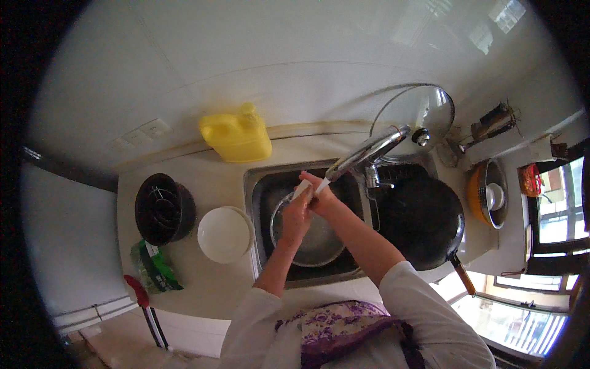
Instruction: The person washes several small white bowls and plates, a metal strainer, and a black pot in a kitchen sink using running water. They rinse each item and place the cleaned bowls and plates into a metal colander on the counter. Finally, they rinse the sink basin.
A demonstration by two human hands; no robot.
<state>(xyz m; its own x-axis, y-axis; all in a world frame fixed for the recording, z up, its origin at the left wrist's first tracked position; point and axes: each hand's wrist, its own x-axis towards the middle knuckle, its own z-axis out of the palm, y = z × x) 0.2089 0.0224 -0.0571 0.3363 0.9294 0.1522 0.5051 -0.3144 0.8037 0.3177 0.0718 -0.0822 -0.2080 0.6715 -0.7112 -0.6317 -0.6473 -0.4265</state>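
My left hand (pixel 297 214) holds a small pale piece (pixel 302 188), partly hidden by the fingers; what it is cannot be told. Close against it, my right hand (pixel 325 199) is in the water falling from the chrome faucet (pixel 364 154). Its fingers are partly covered, so its grip is unclear. Below both hands, a round metal basin (pixel 318 251) with cloudy water sits in the left bowl of the steel sink (pixel 258 177).
White bowls (pixel 223 235), a black pot (pixel 186 210) and a green bag (pixel 154 270) stand to the left. A yellow jug (pixel 239 138) is behind. A black wok (pixel 419 226) covers much of the right bowl; a glass lid (pixel 415 113) leans on the wall.
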